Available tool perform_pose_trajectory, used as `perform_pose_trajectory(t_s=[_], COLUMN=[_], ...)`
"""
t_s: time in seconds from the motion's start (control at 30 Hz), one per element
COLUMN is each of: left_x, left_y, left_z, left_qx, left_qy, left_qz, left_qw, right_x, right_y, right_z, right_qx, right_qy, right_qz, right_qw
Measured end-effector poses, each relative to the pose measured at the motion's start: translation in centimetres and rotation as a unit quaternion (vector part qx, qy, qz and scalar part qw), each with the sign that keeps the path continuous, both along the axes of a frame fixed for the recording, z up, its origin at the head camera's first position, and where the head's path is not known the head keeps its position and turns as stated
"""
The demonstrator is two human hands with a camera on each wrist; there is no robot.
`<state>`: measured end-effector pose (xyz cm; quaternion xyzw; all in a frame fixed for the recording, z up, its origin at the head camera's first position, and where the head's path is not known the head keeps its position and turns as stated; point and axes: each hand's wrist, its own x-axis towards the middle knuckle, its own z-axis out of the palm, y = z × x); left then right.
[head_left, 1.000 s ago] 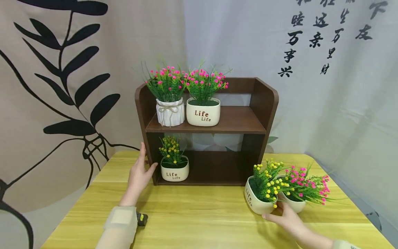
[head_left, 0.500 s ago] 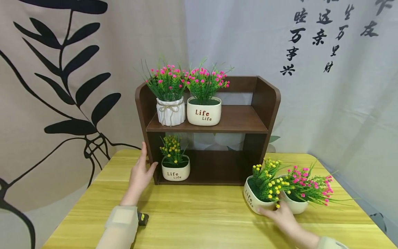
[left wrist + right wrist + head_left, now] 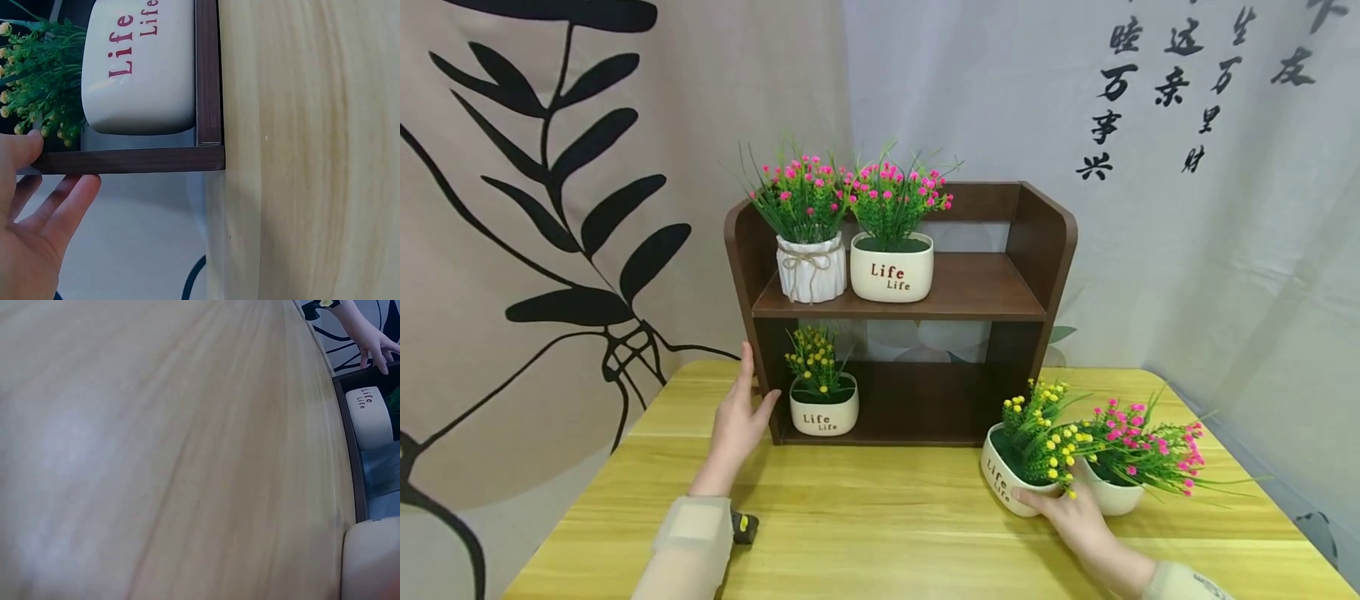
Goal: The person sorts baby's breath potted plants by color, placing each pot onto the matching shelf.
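Observation:
My left hand (image 3: 733, 429) grips the left side panel of the brown two-tier wooden shelf (image 3: 981, 283). In the left wrist view its thumb (image 3: 28, 145) lies inside the panel and the fingers outside. At the lower right, my right hand (image 3: 1086, 523) holds a cream "Life" flowerpot (image 3: 1002, 482) with yellow artificial flowers, thumb on the front and the other fingers hidden behind. This pot tilts, just in front of the shelf's right end; part of it shows in the right wrist view. Close behind the hand stands another cream pot (image 3: 1116, 497) with pink flowers.
On the upper tier stand a white pot (image 3: 811, 279) tied with twine and a cream pot (image 3: 891, 275), both pink-flowered. A yellow-flowered cream pot (image 3: 823, 417) sits at the lower tier's left. The wooden table (image 3: 865, 517) extends in front; a printed curtain (image 3: 760, 75) hangs behind.
My right thumb has come up against the front of the yellow-flowered pot, and hand and pot have shifted slightly left. My left hand keeps its place on the shelf.

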<state>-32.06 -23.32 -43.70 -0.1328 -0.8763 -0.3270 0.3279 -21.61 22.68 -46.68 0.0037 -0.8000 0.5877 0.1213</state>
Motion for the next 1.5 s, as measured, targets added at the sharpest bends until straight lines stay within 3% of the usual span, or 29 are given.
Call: perform_pose_trajectory(t_s=[0.13,0.4,0.83,1.07,1.5], left_x=[0.0,0.0,0.2,0.2,0.2], left_y=[0.1,0.2,0.1,0.0,0.0], left_z=[0.3,0.5,0.6,0.3,0.0], left_qx=[0.004,0.009,0.012,0.014,0.015], left_qy=[0.001,0.001,-0.009,-0.006,0.000], left_qz=[-0.004,-0.009,-0.005,-0.007,-0.007], left_qw=[1.0000,0.9999,0.9999,0.9999,0.9999], right_x=[0.1,0.5,1.8,2.7,3.9], right_y=[0.2,0.3,-0.5,-1.1,-2.2], right_z=[0.5,1.4,3.2,4.5,5.8], right_qx=[-0.010,-0.007,0.056,0.040,0.060], right_qy=[-0.040,-0.071,-0.036,-0.013,-0.021], right_qz=[-0.003,-0.007,0.003,0.030,0.048], right_qw=[0.999,0.997,0.998,0.999,0.997])
